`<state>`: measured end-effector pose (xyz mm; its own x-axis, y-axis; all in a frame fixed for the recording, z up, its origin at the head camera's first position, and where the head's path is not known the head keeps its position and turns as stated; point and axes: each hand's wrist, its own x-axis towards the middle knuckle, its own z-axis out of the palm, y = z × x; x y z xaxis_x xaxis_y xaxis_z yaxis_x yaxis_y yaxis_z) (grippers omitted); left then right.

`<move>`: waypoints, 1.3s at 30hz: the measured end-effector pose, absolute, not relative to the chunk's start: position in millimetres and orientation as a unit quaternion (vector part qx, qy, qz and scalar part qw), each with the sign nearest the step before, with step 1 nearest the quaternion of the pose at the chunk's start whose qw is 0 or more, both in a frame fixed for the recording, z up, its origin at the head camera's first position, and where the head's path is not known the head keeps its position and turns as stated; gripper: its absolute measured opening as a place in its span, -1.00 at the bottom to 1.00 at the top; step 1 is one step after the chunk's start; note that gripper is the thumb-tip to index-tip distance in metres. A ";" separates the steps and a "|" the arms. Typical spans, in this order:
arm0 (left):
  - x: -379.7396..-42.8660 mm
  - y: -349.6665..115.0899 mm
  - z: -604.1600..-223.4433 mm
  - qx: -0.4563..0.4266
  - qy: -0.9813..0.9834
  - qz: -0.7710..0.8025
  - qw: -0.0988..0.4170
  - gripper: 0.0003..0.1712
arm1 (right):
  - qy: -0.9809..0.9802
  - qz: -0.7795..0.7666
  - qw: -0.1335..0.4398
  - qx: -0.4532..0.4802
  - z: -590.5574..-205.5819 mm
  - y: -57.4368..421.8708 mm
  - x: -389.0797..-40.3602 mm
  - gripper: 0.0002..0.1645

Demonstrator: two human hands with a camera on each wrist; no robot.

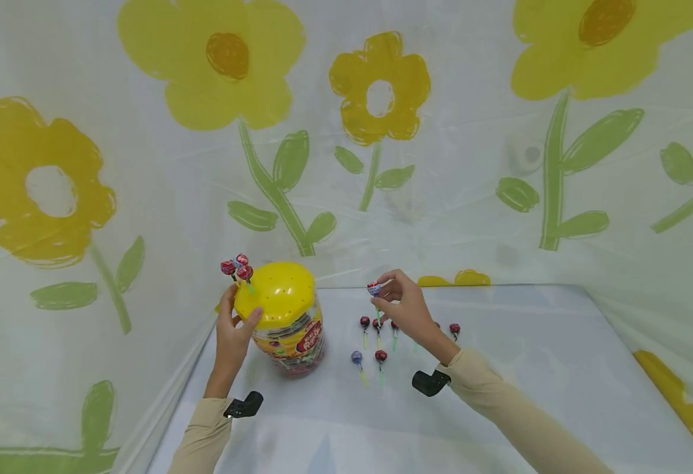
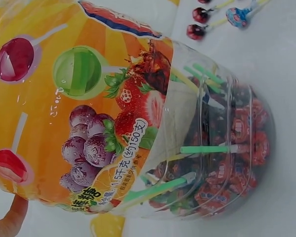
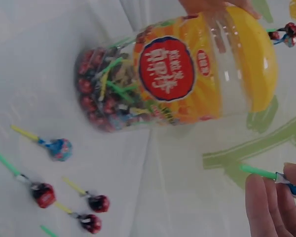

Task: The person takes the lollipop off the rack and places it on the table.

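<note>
A clear candy jar with a yellow lid and a fruit-printed label stands at the left, with many wrapped lollipops inside. My left hand grips its lid from the left, thumb on the lid's near edge. Several lollipops stand stick-down in the lid's far-left part, which has small holes. To the right of the jar, my right hand pinches one lollipop, its blue and red head up and its green stick showing between the fingers.
Several lollipops lie on the white table beneath and beside the right hand, among them a blue one and a red one. A flower-printed curtain hangs behind the table.
</note>
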<state>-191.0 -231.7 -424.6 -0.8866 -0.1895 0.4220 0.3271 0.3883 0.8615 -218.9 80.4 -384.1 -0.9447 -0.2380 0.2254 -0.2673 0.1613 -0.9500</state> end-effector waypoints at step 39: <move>-190.0 -229.8 -426.6 -0.058 -0.788 -0.556 0.256 -0.28 | -0.829 0.557 -0.023 -0.049 -556.6 104.5 -214.0 -0.61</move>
<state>-190.0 -229.8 -426.6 -0.8627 -0.1930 0.4675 0.3759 0.3739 0.8479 -214.0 104.5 -556.6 -0.9941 0.0562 -0.0928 0.1071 0.3758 -0.9205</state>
